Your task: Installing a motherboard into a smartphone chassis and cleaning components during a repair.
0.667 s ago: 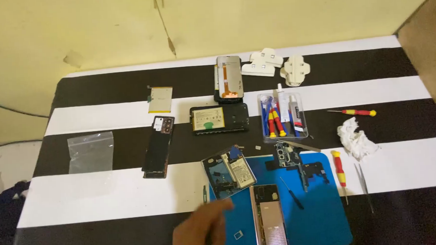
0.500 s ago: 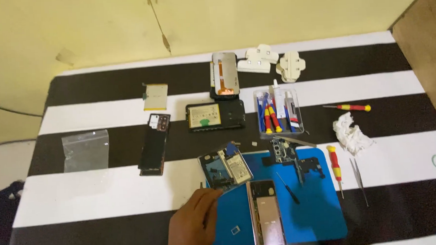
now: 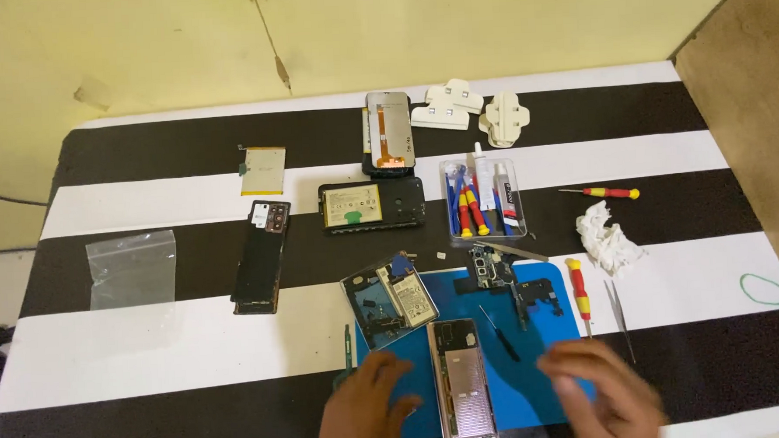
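Observation:
A blue work mat (image 3: 537,388) lies near the front edge of a black-and-white striped table (image 3: 150,343). On the mat stands an opened phone frame (image 3: 462,382), lengthwise. My left hand (image 3: 367,408) rests on the mat just left of that frame, fingers spread, holding nothing. My right hand (image 3: 603,394) is blurred, to the frame's right over the mat's edge, fingers apart and empty. An opened phone body with a battery (image 3: 393,299) lies at the mat's upper left. A small black screwdriver (image 3: 501,332) and dark circuit parts (image 3: 510,279) lie on the mat.
A clear tray of tools (image 3: 483,202), a black phone back (image 3: 264,255), a phone with a battery (image 3: 371,205), a screen panel (image 3: 391,143), white clamps (image 3: 468,106), red-and-yellow screwdrivers (image 3: 578,294), tweezers (image 3: 619,310), crumpled tissue (image 3: 609,240), a plastic bag (image 3: 131,267) and a green ring (image 3: 763,288) lie around.
My right hand has come into view at the lower right of the mat. My left hand stays by the phone frame, shifted slightly. The camera view has moved a little.

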